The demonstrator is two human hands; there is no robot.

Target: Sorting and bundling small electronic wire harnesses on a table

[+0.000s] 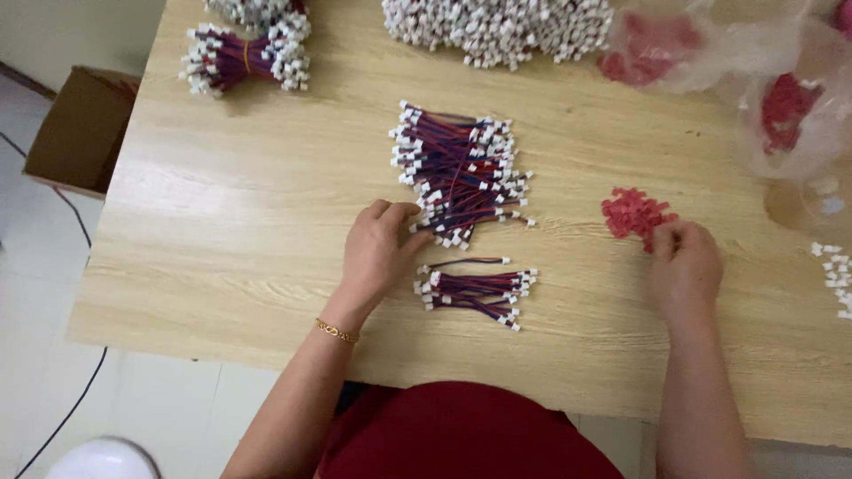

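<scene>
a large pile of wires (461,173), red and blue with white plugs, is laid on the wooden table (222,213), and its lower left corner is touched by the fingertips of the left hand (380,248). a smaller bunch of wires (477,291) is placed just beside this hand, nearer to the person. a little heap of red plastic pieces (632,213) is touched at its near edge by the right hand (683,266).

clear plastic bags (754,71) with red pieces inside are seen at the far right, a brown cardboard box (80,129) on the floor at the left.

the left fingers are bent and held close together on the plugs. the right fingers are curled together; whether a piece is pinched cannot be told.
</scene>
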